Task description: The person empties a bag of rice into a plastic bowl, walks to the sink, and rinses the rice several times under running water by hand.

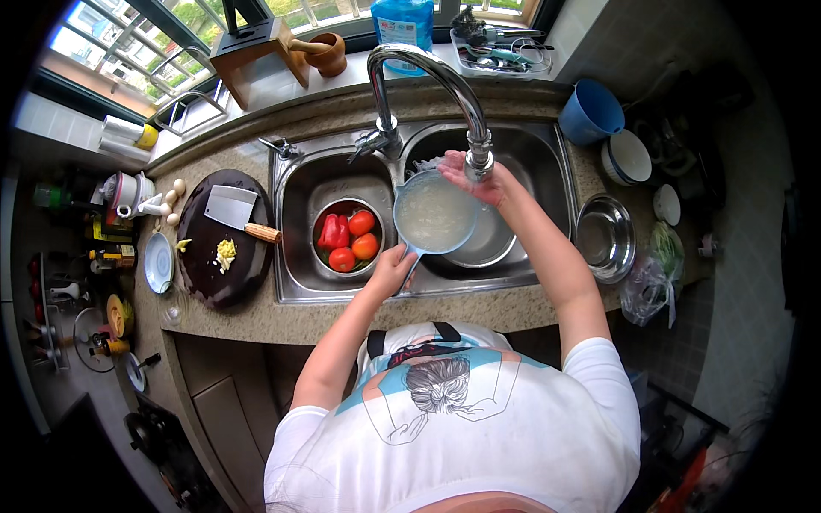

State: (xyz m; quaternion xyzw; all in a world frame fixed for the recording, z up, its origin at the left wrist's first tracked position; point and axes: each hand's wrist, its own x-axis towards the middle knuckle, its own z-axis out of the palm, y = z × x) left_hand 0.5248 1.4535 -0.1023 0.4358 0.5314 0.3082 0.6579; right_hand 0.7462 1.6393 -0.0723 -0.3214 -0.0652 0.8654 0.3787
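My left hand [392,270] grips the handle of a light-blue round strainer or scoop [436,211] over the right sink basin. Its round part looks pale and cloudy; I cannot tell mesh from contents. My right hand [476,183] is just under the spout head of the chrome faucet [478,151], palm turned up and fingers extended, with nothing visible in it. Its fingertips are near the strainer's far rim. Partly hidden below the strainer sits a round metal basin [490,247]. In the left sink basin, a metal bowl [316,256] holds tomatoes [362,222] and a red bell pepper [333,232].
Left of the sink, a dark round cutting board [218,282] carries a cleaver [231,206] and chopped garlic [226,253]. Several eggs [172,196] lie beyond it. At right are a blue bucket [587,115], a metal bowl [605,237] and bagged greens [651,276].
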